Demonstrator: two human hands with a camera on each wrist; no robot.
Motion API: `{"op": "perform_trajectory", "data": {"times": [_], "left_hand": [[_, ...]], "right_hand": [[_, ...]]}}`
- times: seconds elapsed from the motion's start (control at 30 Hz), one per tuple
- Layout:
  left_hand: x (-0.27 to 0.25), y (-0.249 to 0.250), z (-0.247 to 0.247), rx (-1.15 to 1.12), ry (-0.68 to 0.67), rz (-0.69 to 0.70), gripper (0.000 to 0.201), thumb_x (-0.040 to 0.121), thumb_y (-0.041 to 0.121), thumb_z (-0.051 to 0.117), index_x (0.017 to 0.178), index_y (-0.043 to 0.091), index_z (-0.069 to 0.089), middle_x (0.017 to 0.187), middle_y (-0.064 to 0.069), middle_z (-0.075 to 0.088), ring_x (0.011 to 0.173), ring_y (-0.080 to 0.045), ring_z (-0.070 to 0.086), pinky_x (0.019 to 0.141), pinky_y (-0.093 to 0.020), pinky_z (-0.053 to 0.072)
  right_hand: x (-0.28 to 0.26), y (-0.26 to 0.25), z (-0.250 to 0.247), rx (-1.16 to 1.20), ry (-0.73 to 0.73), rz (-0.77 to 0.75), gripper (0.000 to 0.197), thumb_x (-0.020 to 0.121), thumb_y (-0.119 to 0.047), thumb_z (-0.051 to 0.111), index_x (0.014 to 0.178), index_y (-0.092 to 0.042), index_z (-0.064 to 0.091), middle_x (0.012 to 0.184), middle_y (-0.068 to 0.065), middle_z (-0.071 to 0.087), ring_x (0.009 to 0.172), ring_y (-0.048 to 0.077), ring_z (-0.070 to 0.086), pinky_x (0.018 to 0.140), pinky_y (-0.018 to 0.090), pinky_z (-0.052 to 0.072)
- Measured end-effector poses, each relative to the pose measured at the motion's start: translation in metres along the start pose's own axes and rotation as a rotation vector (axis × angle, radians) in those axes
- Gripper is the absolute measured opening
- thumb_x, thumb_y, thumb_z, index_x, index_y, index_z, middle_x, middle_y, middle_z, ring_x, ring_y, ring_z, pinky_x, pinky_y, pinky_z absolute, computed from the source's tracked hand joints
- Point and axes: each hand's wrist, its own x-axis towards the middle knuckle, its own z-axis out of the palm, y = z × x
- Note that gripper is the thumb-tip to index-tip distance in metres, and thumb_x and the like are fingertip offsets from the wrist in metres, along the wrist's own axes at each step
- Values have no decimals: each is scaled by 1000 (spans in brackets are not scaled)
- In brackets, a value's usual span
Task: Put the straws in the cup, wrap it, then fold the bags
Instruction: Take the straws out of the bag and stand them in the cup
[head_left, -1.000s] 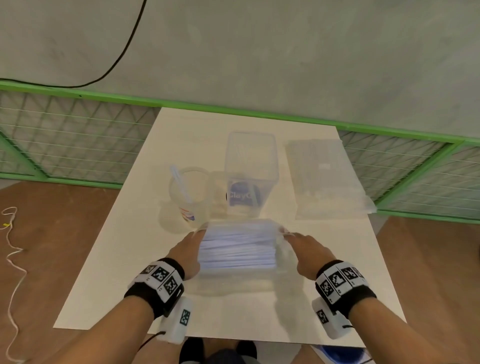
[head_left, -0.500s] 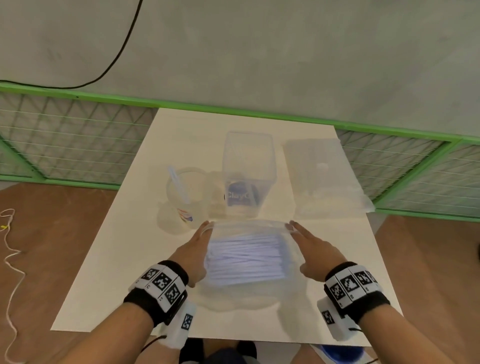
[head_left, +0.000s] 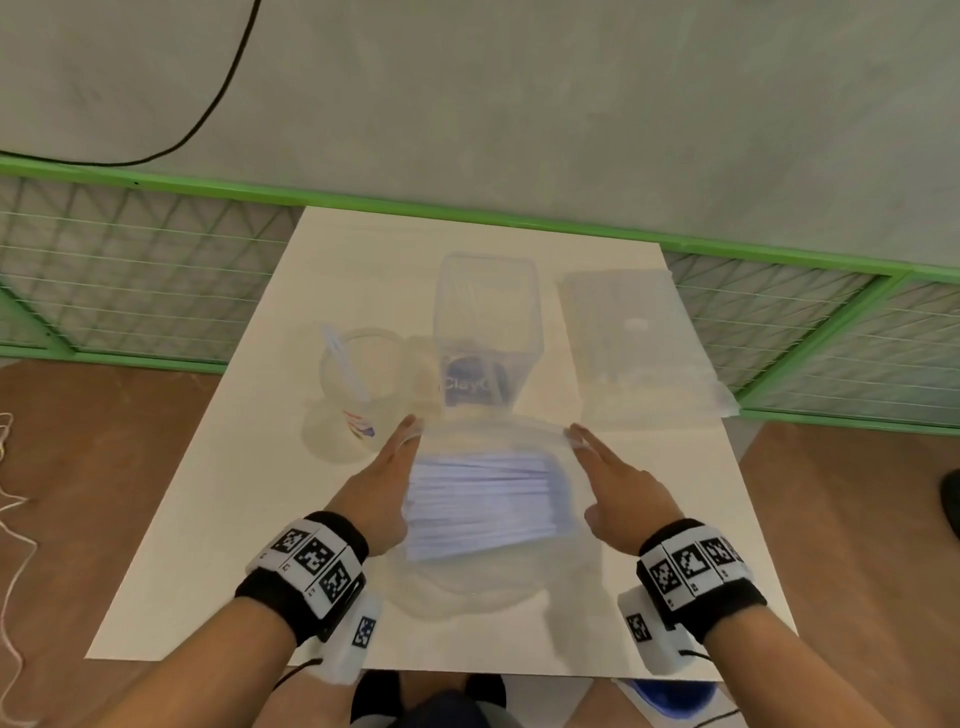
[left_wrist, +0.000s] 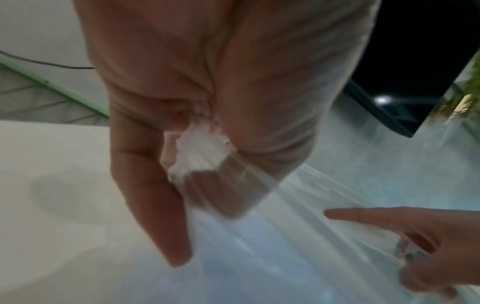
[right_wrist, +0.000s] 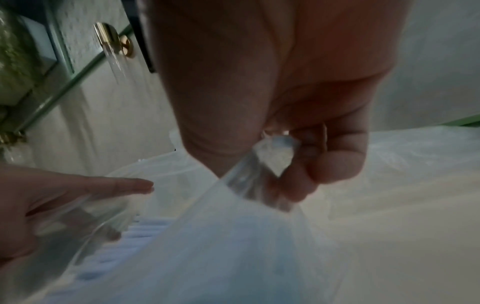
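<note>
A clear plastic bag of white straws (head_left: 480, 499) lies on the white table (head_left: 218, 545) in front of me. My left hand (head_left: 410, 431) pinches the bag's far left corner (left_wrist: 200, 148) between thumb and fingers. Over on the other side, my right hand (head_left: 579, 439) pinches the far right corner (right_wrist: 275, 158). Between the two hands the bag's top edge is stretched taut. A clear cup (head_left: 358, 384) with a coloured print stands to the left with one straw (head_left: 340, 358) leaning in it.
A tall clear box (head_left: 485, 322) with a blue label stands just behind the bag. A flat stack of clear bags (head_left: 639, 348) lies at the back right. A green wire fence (head_left: 130, 291) runs behind the table. A black cable (head_left: 208, 114) crosses the floor.
Both hands slid from the bag's sides to its far corners and spread apart. The top edge is now pulled taut, and the straw bundle sits nearer to me.
</note>
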Motion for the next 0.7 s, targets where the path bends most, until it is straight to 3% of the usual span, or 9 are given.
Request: {"op": "perform_trajectory", "data": {"times": [0.1,0.17,0.2,0.3,0.4,0.47,0.53,0.6,0.7], "left_hand": [[1,-6,-3,5,7,23,108,75,-15,46,151,33,-14,154,24,-22,127,-28,48,89,-36,53],[0,-15,8,63,-86,-31,110,74,-14,47,149,36,-18,153,25,-25,110,-28,59,74,-29,53],[1,-19,14,67,-113,-46,111,74,-13,47,149,36,-18,153,25,-25,109,-25,60,73,-27,53],[4,-15,15,18,-48,-34,110,74,-14,47,151,33,-16,154,24,-20,131,-22,46,93,-32,50],[5,-10,3,-61,76,-7,110,73,-17,47,152,33,-9,156,23,-15,135,-20,38,97,-38,49],[5,-15,4,-48,88,-6,112,71,-18,47,151,40,-5,157,24,-17,128,-23,47,83,-38,55],[2,-26,14,3,35,-34,107,72,-15,48,150,44,3,158,21,-15,115,-27,57,67,-32,53],[0,-36,22,-10,54,-57,101,71,-13,48,146,47,17,159,17,-2,119,-24,55,73,-25,49],[-6,-38,25,-59,198,-76,95,68,-16,46,139,46,36,156,10,22,134,-19,42,99,-25,42]], "right_hand": [[2,1,2,109,166,16,89,80,-2,49,154,-34,12,157,-30,-9,72,27,62,66,35,52],[3,4,19,100,70,15,87,81,-1,47,153,-34,12,157,-31,-13,73,28,61,70,37,53],[4,6,29,86,-13,18,85,82,-1,46,153,-33,13,157,-31,-13,75,27,61,73,36,53],[6,5,33,96,-107,10,84,83,-1,46,153,-33,13,158,-30,-9,89,26,64,80,35,54],[10,3,19,181,51,-17,86,84,-7,51,154,-34,9,159,-28,-5,99,25,64,83,35,51],[14,6,17,182,125,-15,83,86,-14,52,154,-35,9,159,-29,-6,92,25,65,79,35,51],[15,10,25,133,1,-9,82,87,-15,51,154,-36,7,159,-29,-9,93,26,65,83,35,52],[16,13,31,100,-115,-14,81,87,-14,49,154,-35,9,159,-28,-6,95,27,63,84,33,51],[15,15,30,113,-102,-34,79,87,-14,49,154,-34,13,159,-27,-3,97,27,63,78,29,48]]}}
